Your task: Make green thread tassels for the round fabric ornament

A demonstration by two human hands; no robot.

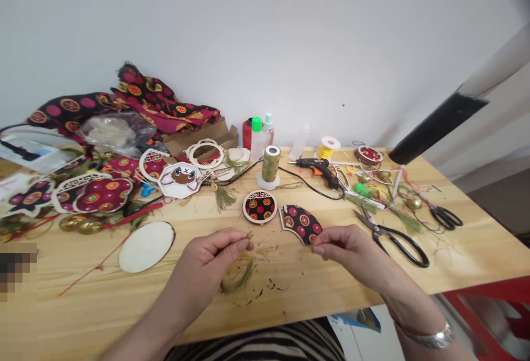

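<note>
My left hand (215, 259) is closed in a pinch on a bundle of olive-green thread (244, 277), which loops down below the fingers. My right hand (345, 250) is also pinched, at the lower corner of a fan-shaped piece (301, 223) covered in dark flowered fabric. Whatever lies between those right fingertips is too small to make out. Just beyond both hands, a round wooden-framed ornament (259, 207) with patterned fabric lies flat. Behind it stands a spool of olive thread (271, 165).
Black-handled scissors (393, 239) lie right of my right hand, with a glue gun (317, 169) farther back. A white oval piece (147, 247) is at the left. Fabric ornaments (103, 194) and cloth (165, 101) crowd the back left. Yellow cord (328, 148) and bottles (257, 140) stand near the wall.
</note>
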